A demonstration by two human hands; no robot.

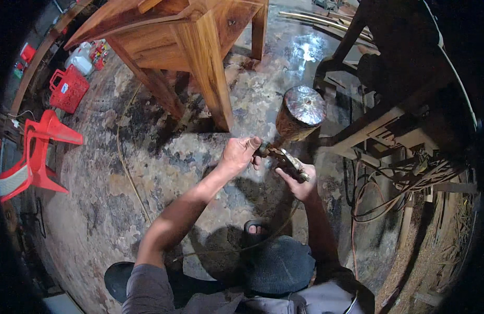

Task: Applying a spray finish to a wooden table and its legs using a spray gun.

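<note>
Two bare hands grip a stained, knobbly metal tool.

On my feed the floor is mottled and blotchy. At 9 o'clock I see a red chair; at 10, a red basket with handles, and just beyond it a white jug. I have pale strips lying at 1 o'clock, a wooden stand toward 2 to 3, tangled cords past 3, and wood scraps at 4
</note>
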